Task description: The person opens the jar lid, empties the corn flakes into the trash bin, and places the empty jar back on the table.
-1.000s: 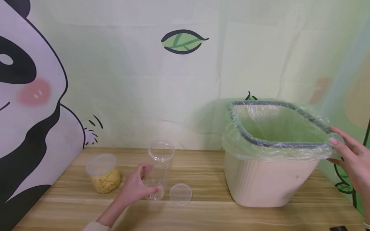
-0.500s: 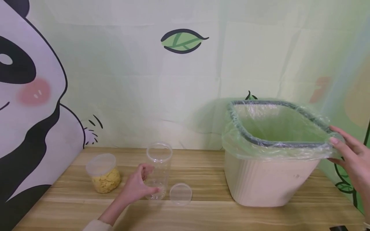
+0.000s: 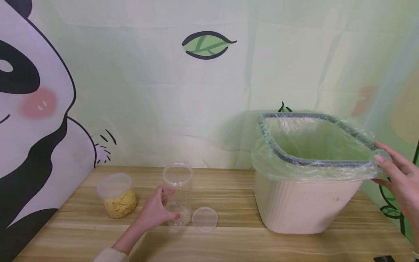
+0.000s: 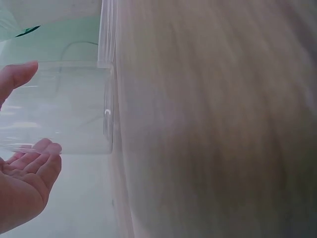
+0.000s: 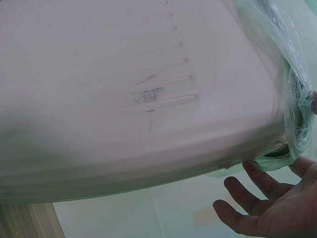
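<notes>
In the head view, a tall clear plastic jar (image 3: 183,191) stands upright on the wooden table with its mouth uncovered. My left hand (image 3: 155,209) holds it low on its left side, thumb in front and fingers behind. The left wrist view shows the thumb and fingertips on opposite sides of the jar (image 4: 64,106). A clear round lid (image 3: 204,219) lies just right of it. At the right, my right hand (image 3: 400,178) pinches the rim of a cream trash can (image 3: 304,203) lined with a green plastic bag (image 3: 278,163); some fingers stretch out below the rim (image 5: 272,198).
A lidded jar of yellow flakes (image 3: 119,198) stands at the left of the table (image 3: 229,243). Behind the table hangs a printed backdrop (image 3: 147,91) with a panda and leaves. A small black object (image 3: 383,259) shows at the lower right edge.
The clear jar's top has swung left, from a slight rightward lean to upright, while its base shifts slightly right. The left hand scarcely moves, and the right hand stays on the trash can's rim.
</notes>
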Motion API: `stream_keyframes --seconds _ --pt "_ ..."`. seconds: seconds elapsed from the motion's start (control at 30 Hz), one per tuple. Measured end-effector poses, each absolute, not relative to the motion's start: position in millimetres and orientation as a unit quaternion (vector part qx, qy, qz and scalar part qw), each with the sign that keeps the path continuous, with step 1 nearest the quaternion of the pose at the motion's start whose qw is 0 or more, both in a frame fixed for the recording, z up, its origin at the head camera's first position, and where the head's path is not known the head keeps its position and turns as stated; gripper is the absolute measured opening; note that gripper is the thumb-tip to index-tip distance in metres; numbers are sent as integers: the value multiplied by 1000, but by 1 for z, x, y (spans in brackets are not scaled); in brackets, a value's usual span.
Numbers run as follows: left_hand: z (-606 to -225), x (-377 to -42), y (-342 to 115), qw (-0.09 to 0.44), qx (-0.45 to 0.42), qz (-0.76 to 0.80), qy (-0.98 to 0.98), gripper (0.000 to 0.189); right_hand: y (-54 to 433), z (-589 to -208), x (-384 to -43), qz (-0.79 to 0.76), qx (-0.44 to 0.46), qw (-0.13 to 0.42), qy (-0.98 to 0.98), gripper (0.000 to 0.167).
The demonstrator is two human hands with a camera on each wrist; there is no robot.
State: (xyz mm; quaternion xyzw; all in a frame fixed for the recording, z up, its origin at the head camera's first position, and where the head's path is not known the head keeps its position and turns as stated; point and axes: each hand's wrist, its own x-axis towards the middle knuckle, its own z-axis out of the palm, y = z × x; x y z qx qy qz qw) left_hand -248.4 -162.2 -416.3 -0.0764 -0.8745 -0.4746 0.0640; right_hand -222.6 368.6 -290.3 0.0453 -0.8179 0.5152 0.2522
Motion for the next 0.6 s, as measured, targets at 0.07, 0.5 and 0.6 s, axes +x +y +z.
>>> stream_keyframes --seconds 0.07,0.5,0.6 --pt "-417 -249 -162 59 -78 -483 -870 75 367 -289 -222 512 43 253 -820 50" --pt "-419 -248 -164 57 -95 -499 -859 77 368 -290 -222 519 47 253 -816 49" --pt "-420 -249 -164 53 -92 -500 -860 77 369 -291 -222 528 53 250 -810 49"
